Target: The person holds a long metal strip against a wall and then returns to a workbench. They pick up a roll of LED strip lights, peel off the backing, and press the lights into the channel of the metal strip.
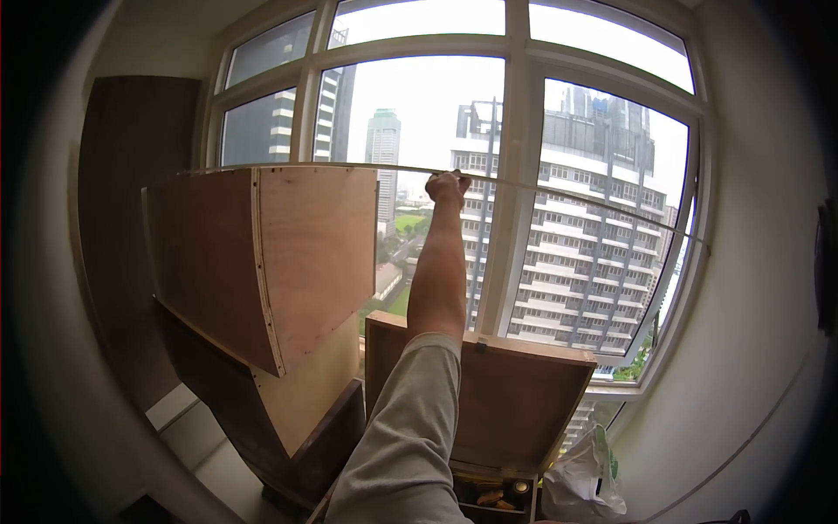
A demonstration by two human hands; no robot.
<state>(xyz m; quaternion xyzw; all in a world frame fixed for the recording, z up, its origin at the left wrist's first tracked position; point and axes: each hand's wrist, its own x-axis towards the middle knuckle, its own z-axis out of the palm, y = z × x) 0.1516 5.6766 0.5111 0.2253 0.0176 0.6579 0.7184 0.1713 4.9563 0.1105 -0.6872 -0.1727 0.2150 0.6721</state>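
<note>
My left hand (pixel 448 186) is stretched far out at the end of a grey sleeve (pixel 397 428), up in front of the window. Its fingers are closed on a long, thin, pale strip (pixel 602 203) that looks like a tape measure blade. The strip runs across the window, from above the wooden boxes at left to the window frame's right side, sagging lower toward the right. Just left of the hand stands a plywood box (pixel 319 244), its top edge close under the strip. My right hand is out of view.
Below the plywood box is a dark-sided cabinet (pixel 327 437). An open wooden case lid (pixel 524 393) leans under the window, above a compartment holding small items (pixel 497 498). A white plastic bag (pixel 580 480) sits at right. One window pane (pixel 602 288) is tilted outward.
</note>
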